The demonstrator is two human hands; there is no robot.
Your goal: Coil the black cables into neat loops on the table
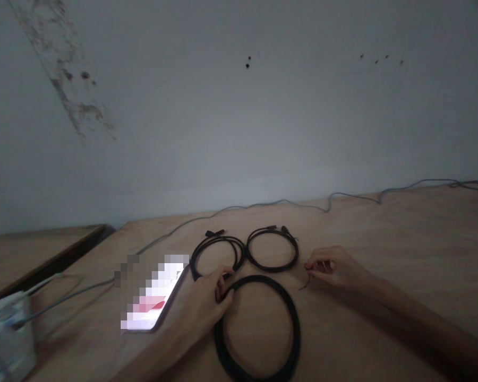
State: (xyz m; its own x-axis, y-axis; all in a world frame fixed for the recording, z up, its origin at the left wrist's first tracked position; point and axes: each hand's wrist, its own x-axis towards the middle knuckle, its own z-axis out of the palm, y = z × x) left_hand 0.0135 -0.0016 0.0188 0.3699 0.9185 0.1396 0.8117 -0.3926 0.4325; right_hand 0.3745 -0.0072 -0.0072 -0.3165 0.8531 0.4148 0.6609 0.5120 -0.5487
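The big coil (296,323) is laid flat on the bench (422,228), at the front. Its top left edge is touched by the left hand (205,294); the grip there is curled, but it cannot be told if the coil is pinched. Behind it, the left coil (217,240) is partly hidden by the same hand. The right coil (273,269) is placed next to the left coil, with both edges touching. A thin dark wire (308,279) is pinched by the grip of the right hand (336,268), just right of the right coil, and one end is left loose. To the left, a lit screen (159,305) is seen, partly blurred. A grey cord (231,207) is stretched along the back.
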